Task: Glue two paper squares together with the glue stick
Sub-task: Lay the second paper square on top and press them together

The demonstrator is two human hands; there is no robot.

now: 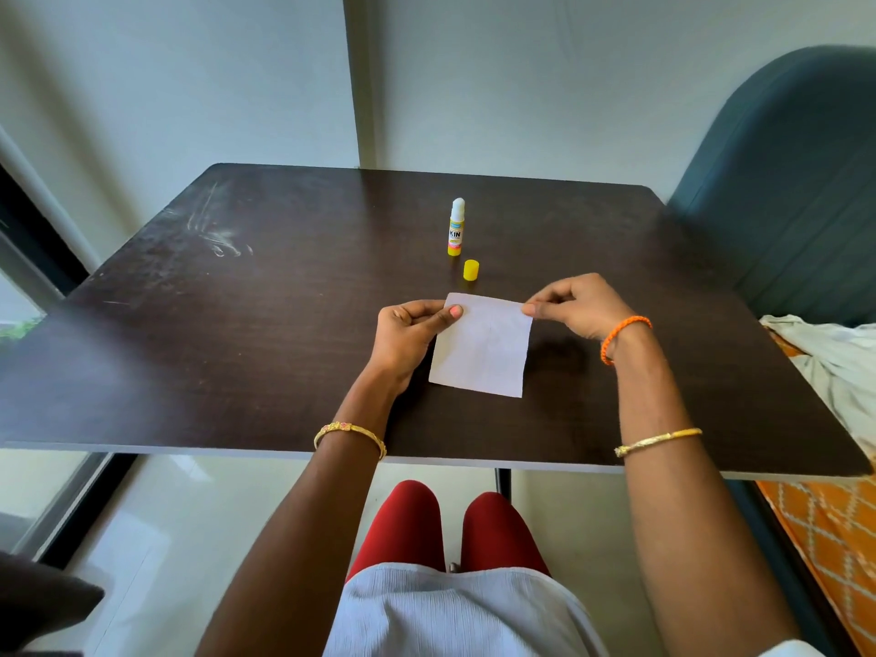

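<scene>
A white paper square [481,348] lies over the dark table [237,324] near its front middle. My left hand [410,336] pinches its far left corner, thumb on top. At the far right corner, my right hand [576,305] pinches the paper between thumb and forefinger. I cannot tell whether a second square lies under the first. Behind the paper the glue stick [456,227] stands upright with its white tip uncovered. Its yellow cap [471,270] stands on the table just in front of it, apart from the paper.
A teal chair back [796,182] rises at the table's right side. White cloth [834,353] and orange patterned fabric [825,533] lie to the right of the table. Pale scuff marks [213,230] show at the table's far left. A wall stands close behind the table.
</scene>
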